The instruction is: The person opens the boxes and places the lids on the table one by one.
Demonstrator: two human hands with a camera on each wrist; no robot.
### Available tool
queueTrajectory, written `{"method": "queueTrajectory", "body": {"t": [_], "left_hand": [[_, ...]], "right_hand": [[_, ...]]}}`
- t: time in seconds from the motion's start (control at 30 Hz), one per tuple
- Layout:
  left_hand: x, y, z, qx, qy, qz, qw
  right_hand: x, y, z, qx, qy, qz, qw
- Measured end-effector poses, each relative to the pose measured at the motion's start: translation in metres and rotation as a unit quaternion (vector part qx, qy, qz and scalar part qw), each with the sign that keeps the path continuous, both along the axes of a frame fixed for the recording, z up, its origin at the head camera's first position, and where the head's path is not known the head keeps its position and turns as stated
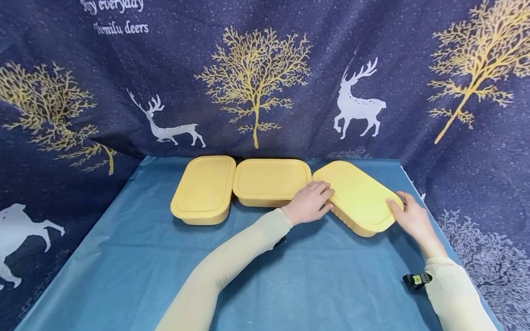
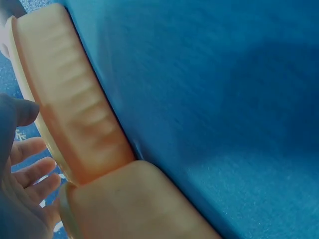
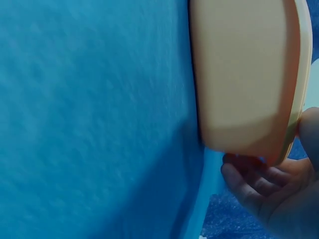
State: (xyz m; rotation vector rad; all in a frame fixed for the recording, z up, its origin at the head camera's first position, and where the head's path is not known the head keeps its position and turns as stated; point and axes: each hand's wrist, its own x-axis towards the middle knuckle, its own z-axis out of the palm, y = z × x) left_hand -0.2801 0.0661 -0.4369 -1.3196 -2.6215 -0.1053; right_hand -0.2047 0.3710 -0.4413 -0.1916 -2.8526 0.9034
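Note:
Three lidded yellow food containers stand on the blue table: a left container [image 1: 204, 188], a middle container [image 1: 271, 177] and a right container [image 1: 360, 197], which lies at a slant. At the right container's near left edge is my left hand [image 1: 310, 202], its fingers over the rim, next to the middle container's corner. The left wrist view shows the thumb at the lid's rim and the loosely spread fingers [image 2: 37, 174] beyond it. My right hand [image 1: 414, 218] grips the right container's right end, thumb on the lid and fingers [image 3: 244, 186] below its rim.
A dark blue cloth [image 1: 290, 101] with printed deer and gold trees hangs behind and beside the table. The blue tabletop [image 1: 306, 280] extends in front of the containers; its right edge runs close to my right hand. Black bands sit at both sleeves.

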Motion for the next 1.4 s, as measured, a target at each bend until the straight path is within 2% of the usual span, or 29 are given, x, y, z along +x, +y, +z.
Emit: {"method": "queueTrajectory", "body": {"t": [0.27,0.43,0.8,1.2,1.4], "left_hand": [[-0.012,0.001,-0.003,-0.006,0.003,0.016,0.9998],[-0.014,0.001,-0.007,-0.005,0.0,0.019,0.9998],[-0.011,0.003,-0.009,0.005,0.006,0.022,0.9997],[-0.006,0.005,-0.013,0.003,0.057,0.029,0.9979],[-0.001,0.006,-0.012,-0.005,0.052,0.036,0.998]], "right_hand": [[0.012,-0.012,0.003,-0.006,-0.014,-0.007,0.9999],[0.015,-0.014,0.003,-0.004,-0.018,-0.002,0.9998],[0.013,-0.011,0.0,0.009,-0.008,0.002,0.9999],[0.014,-0.011,-0.002,-0.007,-0.017,0.006,0.9998],[0.013,-0.011,-0.001,-0.02,0.001,-0.005,0.9998]]}}
